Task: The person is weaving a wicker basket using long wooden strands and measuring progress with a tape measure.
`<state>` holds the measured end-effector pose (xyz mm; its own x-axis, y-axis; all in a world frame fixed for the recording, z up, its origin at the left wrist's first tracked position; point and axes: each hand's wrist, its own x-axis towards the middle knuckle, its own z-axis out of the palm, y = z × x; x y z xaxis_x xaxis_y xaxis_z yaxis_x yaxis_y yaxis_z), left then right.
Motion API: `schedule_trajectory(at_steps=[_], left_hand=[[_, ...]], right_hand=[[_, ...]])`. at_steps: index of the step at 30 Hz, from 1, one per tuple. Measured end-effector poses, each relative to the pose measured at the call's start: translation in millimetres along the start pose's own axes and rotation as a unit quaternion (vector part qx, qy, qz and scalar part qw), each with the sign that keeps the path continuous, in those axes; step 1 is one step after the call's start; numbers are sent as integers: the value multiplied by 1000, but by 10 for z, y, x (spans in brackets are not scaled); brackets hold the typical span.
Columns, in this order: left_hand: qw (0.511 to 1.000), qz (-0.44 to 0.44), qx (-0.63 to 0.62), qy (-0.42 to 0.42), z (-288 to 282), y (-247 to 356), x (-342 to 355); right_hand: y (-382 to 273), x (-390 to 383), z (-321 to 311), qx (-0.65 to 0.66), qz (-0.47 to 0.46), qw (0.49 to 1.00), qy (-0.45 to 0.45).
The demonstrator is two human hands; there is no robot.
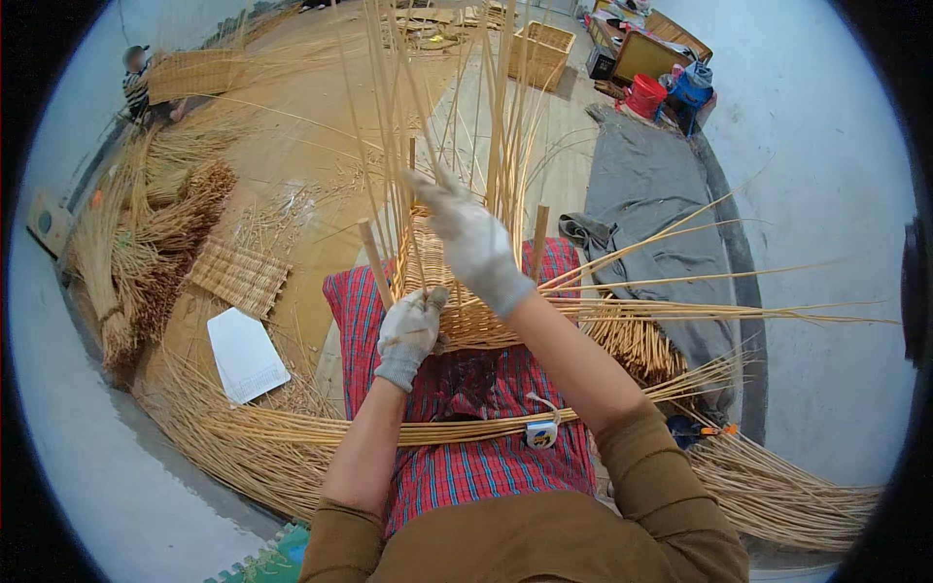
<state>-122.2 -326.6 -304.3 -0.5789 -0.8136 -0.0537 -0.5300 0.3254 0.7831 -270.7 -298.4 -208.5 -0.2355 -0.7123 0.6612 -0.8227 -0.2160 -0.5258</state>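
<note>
A half-woven wicker basket (471,319) with tall upright rods and wooden posts (373,255) rests on a red checked cloth (355,321). My gloved left hand (413,325) grips a rod at the basket's near left part. My gloved right hand (466,243) is raised higher over the weave, its blurred fingers among the upright rods; whether they hold one is unclear. Long loose canes (466,430) lie across the cloth below my hands, with a small tape measure (540,433) hanging by them.
Reed bundles (146,253), a woven mat (238,277) and white paper (246,358) lie left. A person (136,92) is at far left. A finished-looking basket (539,56), red bucket (644,95), grey tarp (651,204) and more canes (777,486) are right and behind.
</note>
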Motion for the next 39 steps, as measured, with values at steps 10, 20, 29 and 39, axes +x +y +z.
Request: schedule_trajectory(at_steps=[10,20,29,39], left_hand=[[967,-127,-219,-35,-53,138,-117],[975,-94,-200,-32,1,-129,20],[989,-17,-45,141,-171,347,133],[946,-121,-249,-167,313,720,7]], right_hand=[[209,-624,-103,207,102,972,-41],[379,-1229,-264,219,175,956,87],[19,-1367,-329,44,100,994,19],[170,-908,-975,274,318,905,66]])
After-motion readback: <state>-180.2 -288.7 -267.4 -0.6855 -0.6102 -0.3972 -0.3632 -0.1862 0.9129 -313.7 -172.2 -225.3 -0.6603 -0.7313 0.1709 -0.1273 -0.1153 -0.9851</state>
